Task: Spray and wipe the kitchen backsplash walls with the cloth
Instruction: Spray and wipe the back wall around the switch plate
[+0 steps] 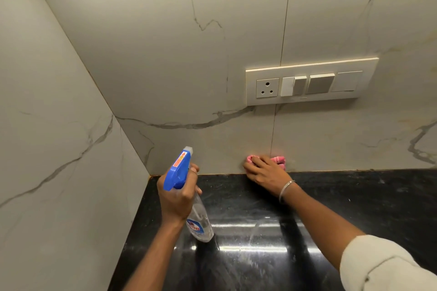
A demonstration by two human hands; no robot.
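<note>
One spray bottle (179, 172) — left hand (176, 198) grips; one cloth (279, 160) — right hand (267, 175) presses.

Most of cloth (279, 160) hidden under right hand (267, 172). Spray bottle (201, 224) neck covered by left hand (176, 198); label print unreadable. Sleeve (383, 267) cut by frame corner.

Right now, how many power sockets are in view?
1: the socket at the left end of the switch panel, above the cloth. Others may lie outside the frame.
</note>
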